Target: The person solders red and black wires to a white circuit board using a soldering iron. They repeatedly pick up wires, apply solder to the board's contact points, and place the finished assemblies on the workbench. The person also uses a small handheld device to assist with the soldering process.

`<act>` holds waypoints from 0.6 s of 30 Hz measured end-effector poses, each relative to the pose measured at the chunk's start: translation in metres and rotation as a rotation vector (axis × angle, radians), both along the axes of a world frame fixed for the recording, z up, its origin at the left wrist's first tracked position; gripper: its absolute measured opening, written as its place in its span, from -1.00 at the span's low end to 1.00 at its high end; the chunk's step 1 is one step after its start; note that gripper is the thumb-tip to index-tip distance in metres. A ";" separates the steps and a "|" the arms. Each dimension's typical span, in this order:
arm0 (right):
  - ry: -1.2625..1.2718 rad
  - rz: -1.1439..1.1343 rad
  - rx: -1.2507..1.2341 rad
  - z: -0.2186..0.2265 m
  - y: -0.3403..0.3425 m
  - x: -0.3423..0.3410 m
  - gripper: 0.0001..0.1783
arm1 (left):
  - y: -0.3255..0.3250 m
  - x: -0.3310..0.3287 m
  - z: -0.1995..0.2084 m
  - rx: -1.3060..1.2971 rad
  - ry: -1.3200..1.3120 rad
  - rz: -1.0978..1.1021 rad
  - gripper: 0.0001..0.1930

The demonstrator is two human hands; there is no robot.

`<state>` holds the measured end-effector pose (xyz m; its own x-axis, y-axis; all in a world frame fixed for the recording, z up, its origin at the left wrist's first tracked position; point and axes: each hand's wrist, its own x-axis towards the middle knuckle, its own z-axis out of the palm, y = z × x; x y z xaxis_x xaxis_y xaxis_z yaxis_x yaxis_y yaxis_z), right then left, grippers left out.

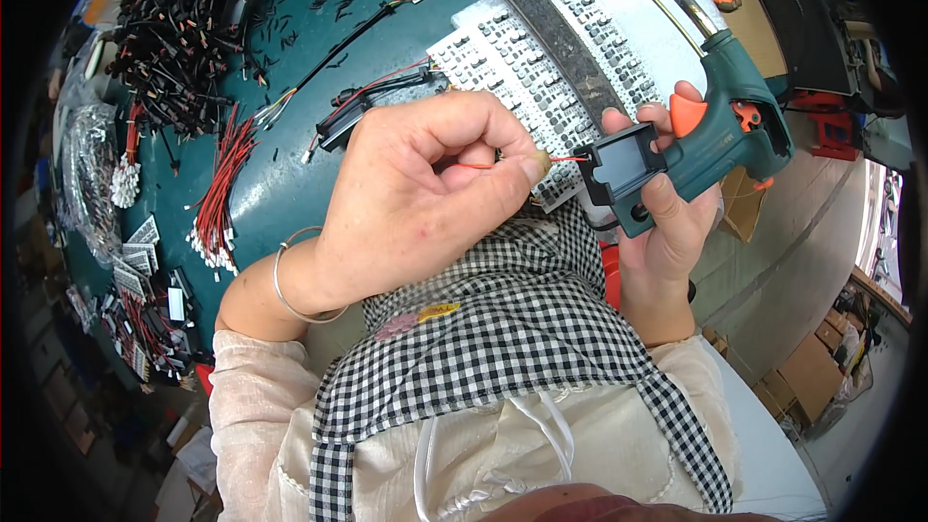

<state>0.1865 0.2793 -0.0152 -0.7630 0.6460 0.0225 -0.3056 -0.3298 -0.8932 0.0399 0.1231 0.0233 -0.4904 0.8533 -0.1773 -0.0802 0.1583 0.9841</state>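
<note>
My left hand (425, 193) is closed in a pinch on a thin red wire (568, 159). The wire runs from my fingertips to the side of a small black plastic housing (623, 166), rectangular with a grey recessed face. My right hand (667, 217) grips this housing between thumb and fingers. A green gun-shaped tool with an orange trigger (688, 116), resembling a glue gun, lies against the same hand; its handle passes behind my thumb. Whether my palm bears the tool's weight I cannot tell. The far end of the wire is hidden inside my left hand.
White circuit boards (503, 53) lie beyond my hands under a dark flat bar (556, 34). On the green table (280, 193) are a heap of black cables (174, 39), red wires with white connectors (222, 193) and a plastic bag (92, 174). Cardboard boxes (812, 372) stand at right.
</note>
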 end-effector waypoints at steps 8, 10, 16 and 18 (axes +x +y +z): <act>-0.004 0.010 -0.004 0.000 0.000 0.000 -0.12 | -0.001 0.000 -0.001 0.083 0.036 -0.040 -0.97; -0.007 0.008 -0.004 0.001 0.000 0.000 -0.12 | -0.001 -0.001 -0.001 0.088 0.061 -0.068 -0.97; -0.003 0.015 -0.005 0.000 0.000 0.000 -0.12 | -0.001 -0.002 -0.005 0.093 0.100 -0.087 -0.97; 0.001 0.026 -0.007 0.000 0.001 0.000 -0.12 | -0.001 -0.002 -0.005 0.086 0.104 -0.072 -0.97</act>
<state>0.1867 0.2806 -0.0151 -0.7795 0.6261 0.0184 -0.2973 -0.3441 -0.8906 0.0379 0.1221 0.0185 -0.4389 0.8970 -0.0530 0.0316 0.0743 0.9967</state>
